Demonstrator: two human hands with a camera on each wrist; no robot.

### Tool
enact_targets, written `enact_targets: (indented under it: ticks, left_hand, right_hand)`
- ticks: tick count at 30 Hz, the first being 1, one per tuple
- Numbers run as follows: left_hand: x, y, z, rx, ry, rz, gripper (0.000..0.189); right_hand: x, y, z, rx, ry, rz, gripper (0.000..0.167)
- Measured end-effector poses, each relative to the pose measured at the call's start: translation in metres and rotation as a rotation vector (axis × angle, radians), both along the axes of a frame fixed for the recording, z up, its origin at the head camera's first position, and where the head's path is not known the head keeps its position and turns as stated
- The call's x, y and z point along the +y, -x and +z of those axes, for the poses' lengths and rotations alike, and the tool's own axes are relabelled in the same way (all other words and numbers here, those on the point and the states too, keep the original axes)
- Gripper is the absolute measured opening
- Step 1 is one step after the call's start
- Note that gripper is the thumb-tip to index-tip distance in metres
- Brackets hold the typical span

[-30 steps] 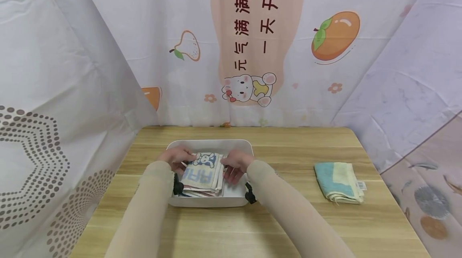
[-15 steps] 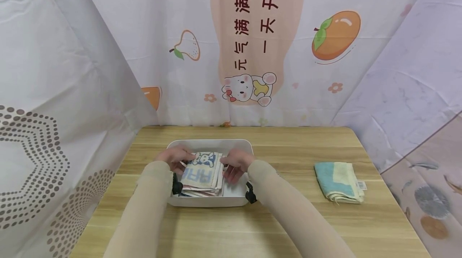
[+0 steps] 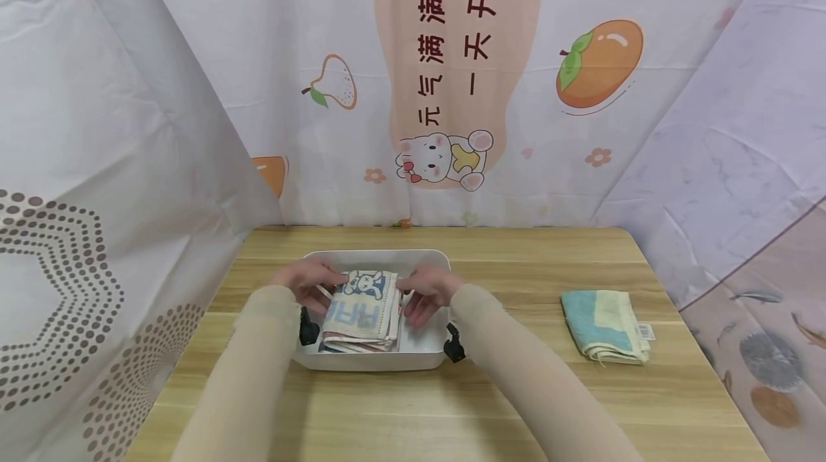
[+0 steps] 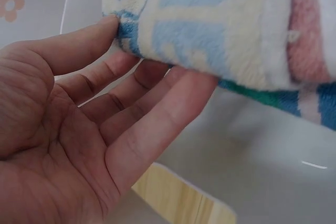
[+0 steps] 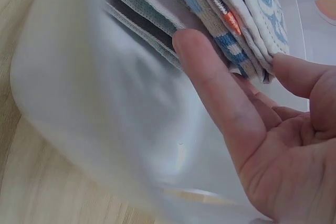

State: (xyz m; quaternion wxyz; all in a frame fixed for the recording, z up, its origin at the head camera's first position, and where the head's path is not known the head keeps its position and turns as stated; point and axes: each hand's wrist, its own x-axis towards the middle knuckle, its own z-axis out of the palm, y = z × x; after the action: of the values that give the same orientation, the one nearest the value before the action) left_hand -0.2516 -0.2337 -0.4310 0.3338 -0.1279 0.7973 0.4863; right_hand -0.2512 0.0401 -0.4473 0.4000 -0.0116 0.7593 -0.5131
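Note:
A stack of folded towels (image 3: 360,308) lies in a white bin (image 3: 371,362). The top towel is cream with blue lettering and a blue-and-white animal. My left hand (image 3: 308,281) touches the stack's left side, its thumb tip at the top towel's edge. In the left wrist view the other fingers (image 4: 157,124) extend along and beneath that side, only slightly bent. My right hand (image 3: 431,285) is at the right side. Its thumb tip meets the edge of the upper towels (image 5: 247,19), and its long finger (image 5: 215,85) stretches straight beside the lower layers.
A folded teal and cream towel (image 3: 603,326) with a white tag lies on the wooden table (image 3: 516,397) to the right. Printed curtains (image 3: 323,182) hang behind and at both sides. Black wrist devices (image 3: 454,344) sit close to the bin's rim.
Both hands have shifted slightly outward, the left to the left and the right to the right. The top towel has moved a little away from me; the teal towel has not moved.

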Motion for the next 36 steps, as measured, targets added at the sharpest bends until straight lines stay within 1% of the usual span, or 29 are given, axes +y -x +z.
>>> enact_targets:
  ticks: [2, 6, 10, 13, 18, 21, 24, 28, 32, 36]
  left_hand:
    - [-0.002, 0.001, 0.002, 0.0, -0.004, 0.003, 0.03]
    - [-0.006, 0.002, 0.007, 0.037, -0.011, -0.003, 0.032]
    - [-0.01, 0.004, 0.012, 0.064, -0.021, -0.015, 0.039]
    - [-0.013, 0.005, 0.015, 0.083, -0.004, -0.029, 0.041]
    - [-0.019, 0.006, 0.023, 0.148, 0.026, -0.056, 0.042]
    - [-0.024, 0.007, 0.027, 0.17, 0.029, -0.043, 0.042]
    - [-0.029, 0.006, 0.029, 0.189, 0.04, -0.034, 0.043]
    - [-0.037, 0.003, 0.028, 0.217, 0.034, -0.017, 0.042]
    - [-0.049, -0.001, 0.028, 0.235, 0.004, 0.021, 0.043]
    - [-0.061, -0.004, 0.024, 0.246, -0.027, 0.05, 0.046]
  right_hand:
    - [0.001, 0.001, 0.001, -0.006, 0.011, -0.001, 0.036]
    - [0.004, 0.001, 0.002, -0.01, 0.032, -0.008, 0.036]
    - [0.007, 0.002, 0.005, -0.008, 0.059, -0.017, 0.034]
    - [0.01, 0.002, 0.01, -0.013, 0.091, -0.022, 0.032]
    - [0.018, 0.003, 0.02, -0.011, 0.121, -0.004, 0.037]
    - [0.023, 0.004, 0.023, -0.011, 0.128, 0.011, 0.039]
    - [0.028, 0.005, 0.024, -0.012, 0.133, 0.015, 0.039]
    - [0.037, 0.006, 0.024, -0.014, 0.149, 0.006, 0.04]
    - [0.049, 0.007, 0.025, -0.017, 0.181, -0.009, 0.041]
    - [0.062, 0.009, 0.028, -0.017, 0.206, -0.03, 0.039]
